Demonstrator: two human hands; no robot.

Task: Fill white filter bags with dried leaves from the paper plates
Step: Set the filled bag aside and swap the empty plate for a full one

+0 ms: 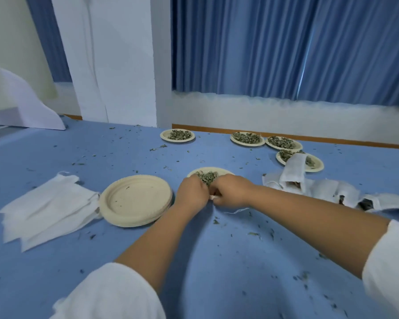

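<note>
Both hands meet at the near edge of a paper plate (219, 170) that carries dried leaves (207, 176). My left hand (191, 192) is curled around a clump of those leaves. My right hand (230, 191) pinches a white filter bag (213, 197), of which only a small corner and a loose string show between the hands. A pile of flat white filter bags (48, 207) lies at the left. Filled bags (313, 187) are heaped at the right.
A stack of bare paper plates (136, 200) sits just left of my hands. Several plates of leaves (177, 135) stand along the far side of the blue table (217, 261), one partly under a bag. Leaf crumbs are scattered all over. A wall and blue curtains stand behind.
</note>
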